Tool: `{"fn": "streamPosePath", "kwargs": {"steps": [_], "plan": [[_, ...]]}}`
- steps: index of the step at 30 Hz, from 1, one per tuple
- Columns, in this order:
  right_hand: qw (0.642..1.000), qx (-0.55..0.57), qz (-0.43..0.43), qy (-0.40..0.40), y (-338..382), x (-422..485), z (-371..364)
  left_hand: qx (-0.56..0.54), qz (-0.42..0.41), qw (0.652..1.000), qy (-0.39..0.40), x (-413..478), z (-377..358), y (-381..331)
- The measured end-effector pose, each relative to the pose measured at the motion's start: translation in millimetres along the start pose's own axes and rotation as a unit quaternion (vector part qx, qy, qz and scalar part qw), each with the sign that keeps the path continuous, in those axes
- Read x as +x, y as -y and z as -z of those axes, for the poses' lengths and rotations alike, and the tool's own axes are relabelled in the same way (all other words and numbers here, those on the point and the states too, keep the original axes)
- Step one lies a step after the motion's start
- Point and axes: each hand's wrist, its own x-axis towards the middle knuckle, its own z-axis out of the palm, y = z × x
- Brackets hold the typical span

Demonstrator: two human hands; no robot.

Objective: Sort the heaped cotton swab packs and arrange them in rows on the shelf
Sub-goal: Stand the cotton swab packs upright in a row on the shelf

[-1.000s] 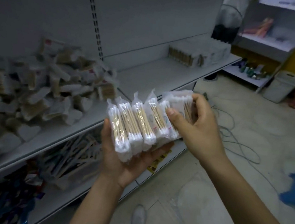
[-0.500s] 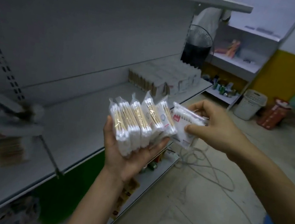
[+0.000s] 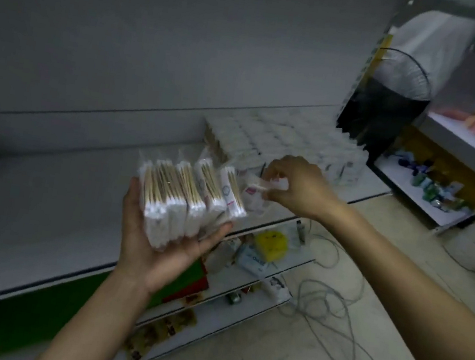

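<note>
Head view, dim light. A person stands at a pale grey metal store shelf. Toward its far end sits a block of clear plastic cotton swab packs already set in rows; every place below is given from that block.

Nearer the viewer than the block, the left hand lies palm up, with thumb and fingers cupped round a fanned bundle of about five clear packs of wooden-stick swabs. The sticks run up and away from the palm, white tips at both ends.

Between bundle and block, the right hand pinches a single swab pack in thumb and fingertips. It is blurred, so its long axis cannot be told. This hand is the nearer one, just in front of the block's front edge, and the rows lie beyond its knuckles. Setting the pack down likely means a short reach forward.

The single pack shows a red mark and the bundled packs a round bluish emblem. No lettering is legible.
</note>
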Motion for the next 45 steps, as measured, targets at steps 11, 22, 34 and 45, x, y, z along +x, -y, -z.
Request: {"fn": "streamPosePath", "kwargs": {"steps": [11,22,34,45], "plan": [[0.964,-0.158,0.208,-0.045,-49.4,70.4,-31.1,-0.025,-0.128,0.989,-0.066,19.4,-1.0,63.4],[0.962,0.246,0.117,0.021,-47.2,49.3,2.0,-0.035,-0.133,0.99,-0.02,18.4,0.9,71.5],[0.923,0.313,0.096,0.201,-8.6,59.1,49.3,-0.061,-0.184,0.981,-0.006,36.9,-18.6,56.1],[0.915,0.363,0.138,0.11,6.7,99.5,50.0,-0.015,-0.245,0.966,-0.083,49.0,10.3,11.8]]}}
